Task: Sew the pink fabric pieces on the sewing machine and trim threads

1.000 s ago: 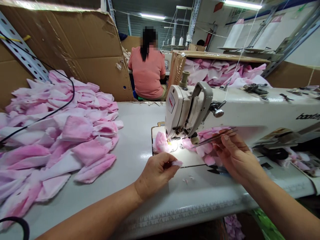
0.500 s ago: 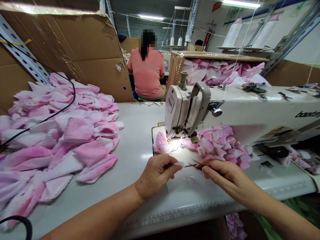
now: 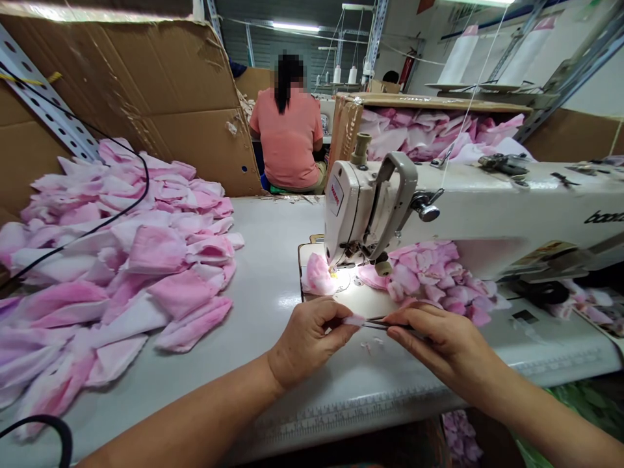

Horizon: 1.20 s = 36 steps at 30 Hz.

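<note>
My left hand pinches a small scrap of pale pink fabric between thumb and fingertips, in front of the sewing machine. From the right, my right hand grips small dark scissors, whose thin blades lie close together and reach the scrap's edge. The handles are mostly hidden by my fingers. Just beyond my left hand, a pink fabric piece sits by the lit needle area. Several tiny clippings lie on the table below the blades.
A big heap of pink-and-white fabric pieces covers the table's left side, with a black cable across it. Smaller pink pieces pile under the machine arm. Behind stand a carton of pink fabric and a seated person.
The scissor blades, apart and crossed before, have come together and moved slightly left against the scrap. My left hand keeps its pinch. The whole view has shifted slightly.
</note>
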Available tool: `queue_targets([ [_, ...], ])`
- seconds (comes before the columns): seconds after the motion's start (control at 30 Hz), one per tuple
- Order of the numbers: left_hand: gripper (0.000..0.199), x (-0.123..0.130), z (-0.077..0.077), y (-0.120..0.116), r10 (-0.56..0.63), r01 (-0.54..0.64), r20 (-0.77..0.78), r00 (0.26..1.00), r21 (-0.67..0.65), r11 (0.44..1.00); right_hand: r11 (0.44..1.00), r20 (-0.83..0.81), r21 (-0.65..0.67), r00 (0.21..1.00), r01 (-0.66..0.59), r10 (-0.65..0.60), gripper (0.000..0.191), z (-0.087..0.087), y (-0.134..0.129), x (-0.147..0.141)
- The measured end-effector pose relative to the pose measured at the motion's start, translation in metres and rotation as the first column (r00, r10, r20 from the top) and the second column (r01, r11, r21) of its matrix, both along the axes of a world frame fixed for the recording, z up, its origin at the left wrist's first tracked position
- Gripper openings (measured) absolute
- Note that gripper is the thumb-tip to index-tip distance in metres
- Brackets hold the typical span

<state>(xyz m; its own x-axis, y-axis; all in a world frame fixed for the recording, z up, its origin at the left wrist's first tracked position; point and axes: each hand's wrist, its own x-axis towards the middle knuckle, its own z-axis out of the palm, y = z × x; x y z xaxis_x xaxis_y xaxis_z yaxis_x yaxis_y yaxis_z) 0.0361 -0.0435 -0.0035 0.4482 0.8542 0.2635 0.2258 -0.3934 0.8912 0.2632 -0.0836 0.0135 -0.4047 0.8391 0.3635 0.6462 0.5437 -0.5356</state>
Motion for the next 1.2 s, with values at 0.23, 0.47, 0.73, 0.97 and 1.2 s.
queue_targets([
  [0.23,0.01,-0.001,-0.003,0.0,-0.021,0.023,-0.037,0.999,0.037,0.999,0.997,-0.007,0.071,1.0,-0.03,0.03,0.012,0.0,0.002,-0.007],
  [0.47,0.016,-0.001,-0.003,0.001,-0.031,0.033,0.031,0.999,-0.072,0.997,0.993,0.01,0.114,1.0,-0.028,0.027,0.013,-0.004,0.003,-0.003],
  [0.73,0.014,0.0,-0.002,0.001,-0.058,0.075,0.101,0.993,-0.176,0.981,0.995,-0.025,0.1,0.999,-0.029,0.032,0.012,-0.01,0.004,-0.004],
  [0.97,0.01,-0.001,-0.001,0.001,-0.023,0.019,0.051,0.998,0.071,0.997,0.994,-0.071,0.102,0.997,-0.029,0.036,0.012,-0.011,0.005,-0.006],
  [1.2,0.007,-0.003,-0.001,0.001,-0.044,0.051,-0.075,0.996,0.089,0.995,0.997,-0.048,0.06,0.998,-0.038,0.041,0.014,-0.016,0.002,-0.009],
])
